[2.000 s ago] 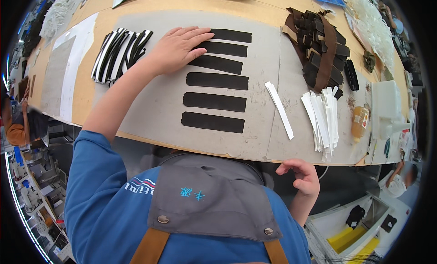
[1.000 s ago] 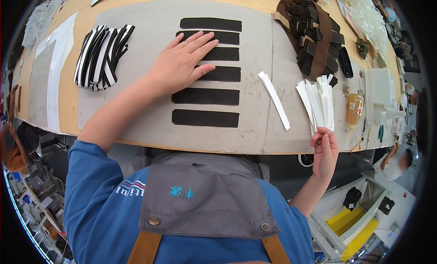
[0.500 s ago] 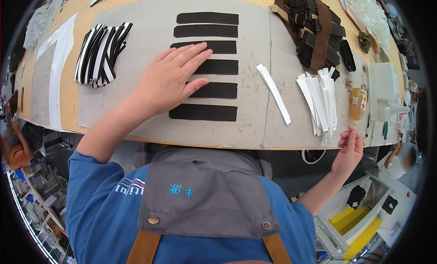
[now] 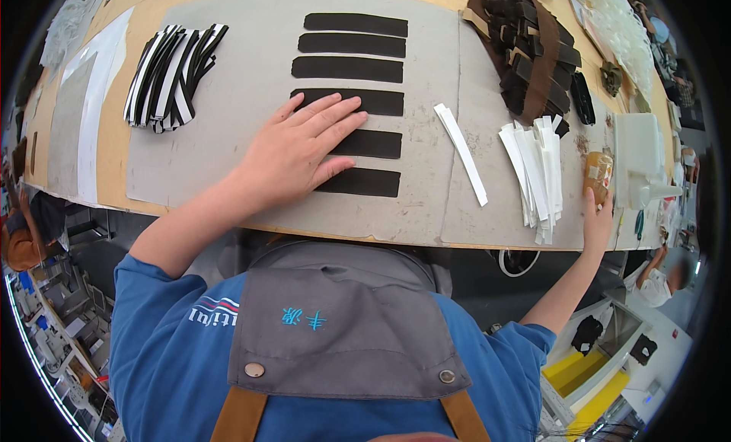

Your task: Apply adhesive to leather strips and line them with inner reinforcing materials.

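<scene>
Several short black fabric strips lie crosswise in a column, among them a far strip (image 4: 355, 25) and a near strip (image 4: 364, 183). My left hand (image 4: 304, 145) rests flat, fingers stretched, over the left ends of the nearer strips. At the far right of the table, my right hand (image 4: 598, 217) has its fingers round the lower end of a small bottle of amber liquid (image 4: 599, 168); part of the grip is hidden behind the bottle. Left of that hand is a bunch of white strips (image 4: 537, 175), with a separate white strip (image 4: 461, 156) farther left.
Black-and-white strips (image 4: 167, 80) lie bunched at the left on the grey board (image 4: 236, 54). A heap of dark brown and black strapped pieces (image 4: 525, 54) sits at the back right. Beside the bottle stands a white plastic container (image 4: 640, 149). People are at both sides.
My right hand has moved up to the amber bottle and closed round it. My left hand has shifted slightly nearer along the black strips, uncovering the third one from the far end.
</scene>
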